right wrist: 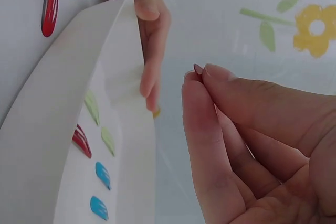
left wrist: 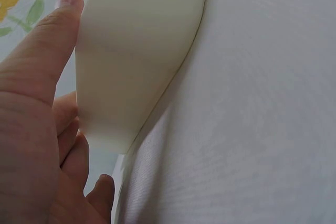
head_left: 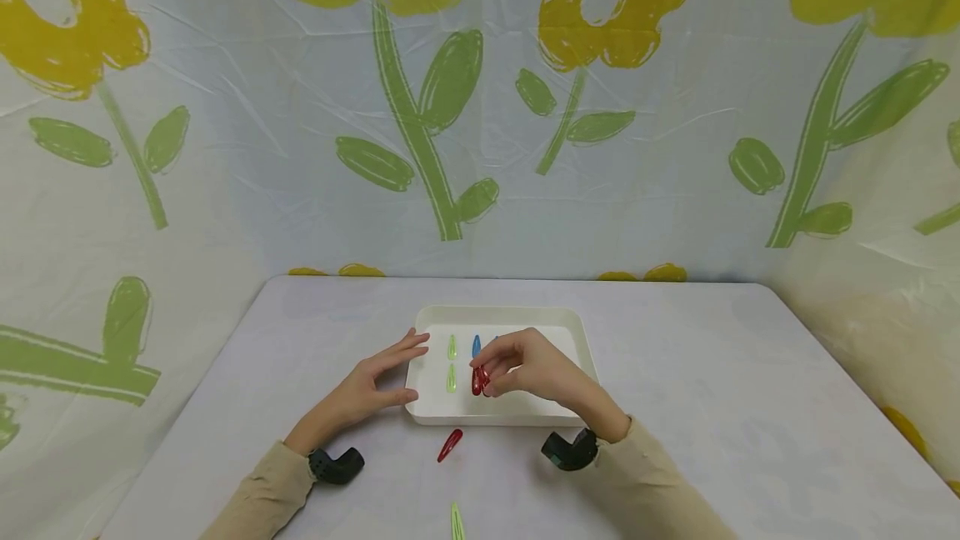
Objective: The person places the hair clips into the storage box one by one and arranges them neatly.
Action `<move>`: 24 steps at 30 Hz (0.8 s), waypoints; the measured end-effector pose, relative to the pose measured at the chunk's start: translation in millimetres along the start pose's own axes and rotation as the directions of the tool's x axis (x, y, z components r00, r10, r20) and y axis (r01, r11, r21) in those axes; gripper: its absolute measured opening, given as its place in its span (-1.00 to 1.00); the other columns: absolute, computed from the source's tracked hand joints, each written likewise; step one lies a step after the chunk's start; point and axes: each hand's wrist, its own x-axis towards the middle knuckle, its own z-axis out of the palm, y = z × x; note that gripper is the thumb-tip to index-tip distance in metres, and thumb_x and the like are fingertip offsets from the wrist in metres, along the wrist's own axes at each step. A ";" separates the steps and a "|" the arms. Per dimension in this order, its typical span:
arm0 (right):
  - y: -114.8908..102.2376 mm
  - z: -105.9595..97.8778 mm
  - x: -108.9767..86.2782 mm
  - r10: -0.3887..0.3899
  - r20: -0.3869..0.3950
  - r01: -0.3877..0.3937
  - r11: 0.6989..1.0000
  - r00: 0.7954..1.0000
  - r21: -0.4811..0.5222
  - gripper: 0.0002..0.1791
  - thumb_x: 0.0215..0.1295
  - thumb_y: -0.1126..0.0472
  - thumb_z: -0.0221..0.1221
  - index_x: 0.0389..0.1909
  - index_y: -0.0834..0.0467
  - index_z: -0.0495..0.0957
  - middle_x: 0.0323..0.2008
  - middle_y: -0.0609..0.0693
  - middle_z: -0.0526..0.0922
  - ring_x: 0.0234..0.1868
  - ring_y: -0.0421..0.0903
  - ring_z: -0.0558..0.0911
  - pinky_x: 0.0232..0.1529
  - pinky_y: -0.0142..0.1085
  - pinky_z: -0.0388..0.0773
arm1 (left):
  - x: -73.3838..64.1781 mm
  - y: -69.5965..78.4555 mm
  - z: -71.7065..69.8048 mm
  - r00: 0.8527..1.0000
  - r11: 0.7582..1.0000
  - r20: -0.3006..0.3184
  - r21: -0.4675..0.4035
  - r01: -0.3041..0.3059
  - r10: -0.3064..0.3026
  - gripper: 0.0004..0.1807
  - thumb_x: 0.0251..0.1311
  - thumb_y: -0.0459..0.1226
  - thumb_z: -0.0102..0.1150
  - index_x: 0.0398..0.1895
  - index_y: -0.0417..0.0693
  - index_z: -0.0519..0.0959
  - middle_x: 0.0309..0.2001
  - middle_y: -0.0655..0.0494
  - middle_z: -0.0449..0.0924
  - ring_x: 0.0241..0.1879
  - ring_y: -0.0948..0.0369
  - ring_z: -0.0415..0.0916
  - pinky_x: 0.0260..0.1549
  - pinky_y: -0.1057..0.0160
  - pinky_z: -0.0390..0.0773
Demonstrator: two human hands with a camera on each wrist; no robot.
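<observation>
My right hand (head_left: 536,365) is over the white tray (head_left: 525,421), pinching a red snap hair clip (right wrist: 198,69) between thumb and index finger; most of that clip is hidden by the fingertips. Inside the tray lie another red clip (right wrist: 82,141), two green clips (right wrist: 92,107) and two blue clips (right wrist: 103,175). The left hand (head_left: 367,382) rests at the tray's left rim, fingers spread and fairly straight, with the thumb near the front corner. In the left wrist view its thumb touches the tray's outer wall (left wrist: 131,51).
On the table in front of the tray lies one red hair clip (head_left: 450,445). Closer to me is a green clip (head_left: 457,522), cut off by the lower picture edge. A flower-printed cloth (head_left: 300,107) hangs behind the white-covered table (head_left: 750,390).
</observation>
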 end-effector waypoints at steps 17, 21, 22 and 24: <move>14.3 -9.1 6.2 0.064 -0.069 -0.055 0.990 0.996 0.132 -0.68 0.13 0.52 0.26 -0.04 0.45 0.60 -0.36 0.15 0.70 -0.38 -0.04 0.71 -0.22 -0.16 0.70 | 0.6 0.9 -0.2 0.999 0.999 0.004 -0.023 0.035 -0.035 -0.26 0.14 -0.27 0.42 0.39 -0.24 0.37 0.50 -0.02 0.17 0.55 0.06 -0.15 0.39 0.48 -0.07; 17.4 -9.7 6.8 0.084 -0.083 -0.071 0.986 0.993 0.149 -0.66 0.13 0.51 0.27 -0.04 0.50 0.57 -0.36 0.15 0.69 -0.39 -0.06 0.71 -0.23 -0.16 0.70 | 0.9 0.7 0.2 1.000 0.999 0.005 -0.021 0.026 -0.026 -0.27 0.15 -0.27 0.42 0.39 -0.25 0.37 0.50 -0.04 0.17 0.55 0.05 -0.15 0.38 0.48 -0.07; 18.0 -9.5 6.8 0.088 -0.087 -0.074 0.985 0.992 0.153 -0.66 0.13 0.51 0.28 -0.04 0.51 0.56 -0.36 0.16 0.69 -0.39 -0.06 0.71 -0.24 -0.16 0.70 | 0.8 0.6 0.0 1.000 0.999 0.004 -0.024 0.028 -0.028 -0.26 0.14 -0.27 0.42 0.39 -0.25 0.37 0.50 -0.04 0.17 0.55 0.05 -0.15 0.38 0.48 -0.07; 19.8 -9.2 7.3 0.095 -0.095 -0.080 0.984 0.991 0.159 -0.66 0.13 0.51 0.25 -0.04 0.52 0.56 -0.37 0.16 0.69 -0.39 -0.07 0.71 -0.24 -0.16 0.70 | 0.7 0.4 -0.3 1.000 1.000 0.002 -0.023 0.021 -0.021 -0.27 0.14 -0.27 0.42 0.38 -0.26 0.38 0.50 -0.05 0.17 0.55 0.04 -0.15 0.39 0.48 -0.07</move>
